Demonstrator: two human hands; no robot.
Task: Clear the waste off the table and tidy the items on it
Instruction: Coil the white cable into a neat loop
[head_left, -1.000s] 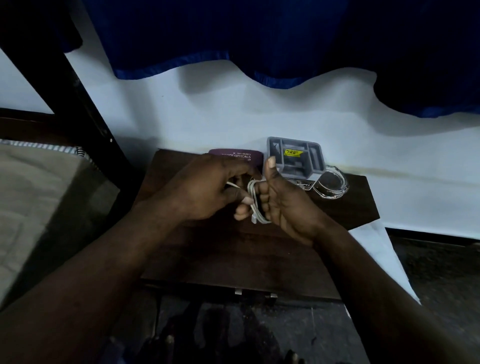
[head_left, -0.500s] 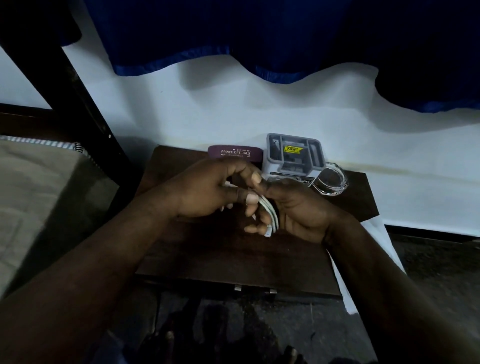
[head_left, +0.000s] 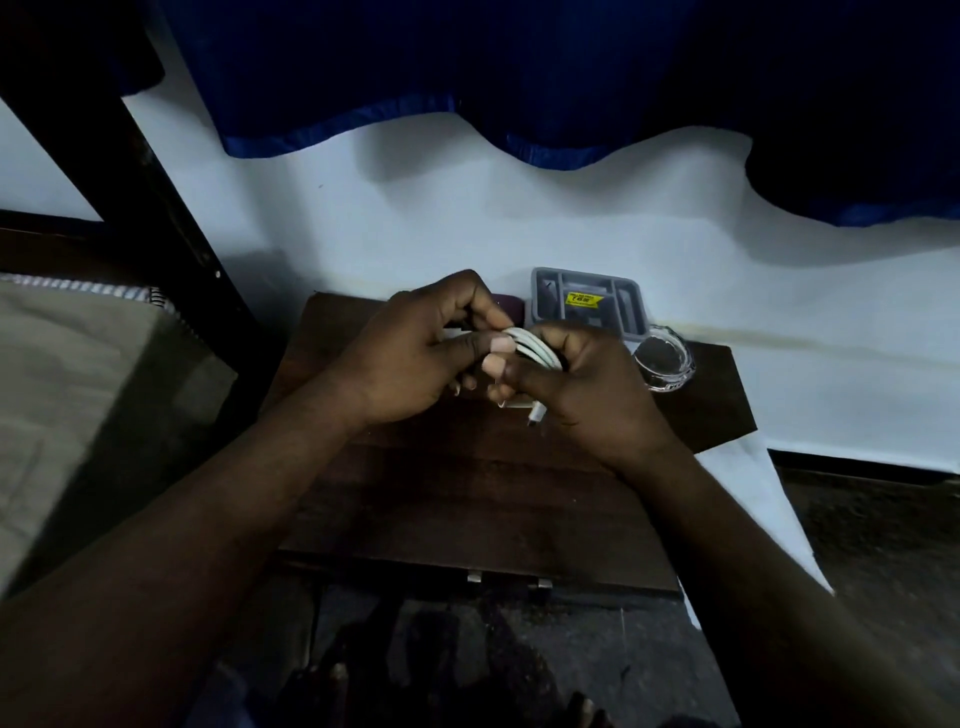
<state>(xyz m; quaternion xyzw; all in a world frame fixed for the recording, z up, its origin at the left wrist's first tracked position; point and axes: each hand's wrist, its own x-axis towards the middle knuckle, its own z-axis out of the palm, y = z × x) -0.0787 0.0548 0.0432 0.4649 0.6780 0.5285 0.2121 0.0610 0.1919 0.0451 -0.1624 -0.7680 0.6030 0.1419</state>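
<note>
Curtain: a dark blue fabric curtain (head_left: 519, 78) hangs down the pale wall, above and behind the grey tray.
Worktop: a small dark brown wooden worktop (head_left: 467, 493) carries the grey tray at its far edge, against the wall.
Left hand: the left hand (head_left: 410, 358), in front of the grey tray and to its left, pinches the cable loops between thumb and curled fingers.
Right hand: the right hand (head_left: 587, 384), directly in front of the grey tray, is curled round the other side of the same coil.
Grey tray: a grey plastic tray with compartments (head_left: 640, 317) and a yellow sticker inside.
Glass dish: a clear round glass dish (head_left: 665, 361) sits just beside the grey tray's right front corner.
Cable: a thin white coiled cable (head_left: 530, 349) is held between both hands, in front of the grey tray and above the worktop.
Plug: a small white plug end (head_left: 535, 414) hangs below the right hand.
Handling: the cable looks light, soft and springy, so the loops would likely spread if released. Best gripped across the whole bundle, not by the plug.
</note>
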